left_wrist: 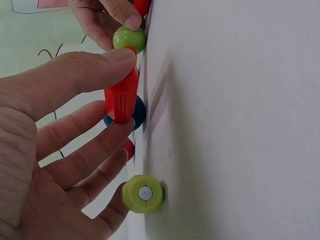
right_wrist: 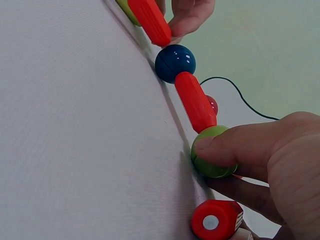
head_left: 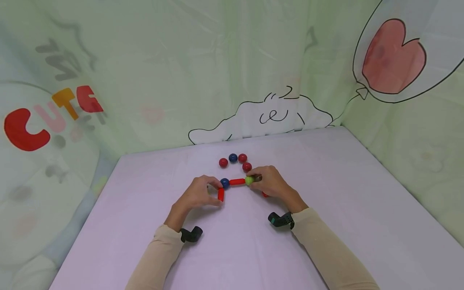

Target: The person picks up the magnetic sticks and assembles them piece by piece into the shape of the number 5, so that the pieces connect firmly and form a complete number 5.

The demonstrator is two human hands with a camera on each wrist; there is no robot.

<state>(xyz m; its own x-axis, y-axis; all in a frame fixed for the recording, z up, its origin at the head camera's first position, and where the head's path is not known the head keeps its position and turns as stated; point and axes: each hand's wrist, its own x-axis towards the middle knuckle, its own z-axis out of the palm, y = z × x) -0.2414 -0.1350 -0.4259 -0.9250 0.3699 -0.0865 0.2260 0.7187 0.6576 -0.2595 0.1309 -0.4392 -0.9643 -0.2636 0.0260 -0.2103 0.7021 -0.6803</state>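
My left hand (head_left: pixel 198 192) pinches a red rod (head_left: pixel 220 195) between thumb and fingertips, its far end at a dark blue ball (head_left: pixel 225 183). From that ball a second red rod (head_left: pixel 237 182) runs right to a lime green ball (head_left: pixel 249 180). My right hand (head_left: pixel 271 183) grips this green ball, thumb on its near side in the right wrist view. By my left little finger lies a yellow-green piece (left_wrist: pixel 143 194) with a round metal end. Under the right fingers sits another red piece (right_wrist: pixel 215 220), also with a metal end.
Beyond the hands, a red ball (head_left: pixel 223 162), a blue ball (head_left: pixel 233 158) and two more red balls, one at the back (head_left: pixel 242 158), rest on the pale tablecloth (head_left: pixel 232 249). A printed curtain (head_left: pixel 174 72) hangs behind the table. Both wrists wear black cameras.
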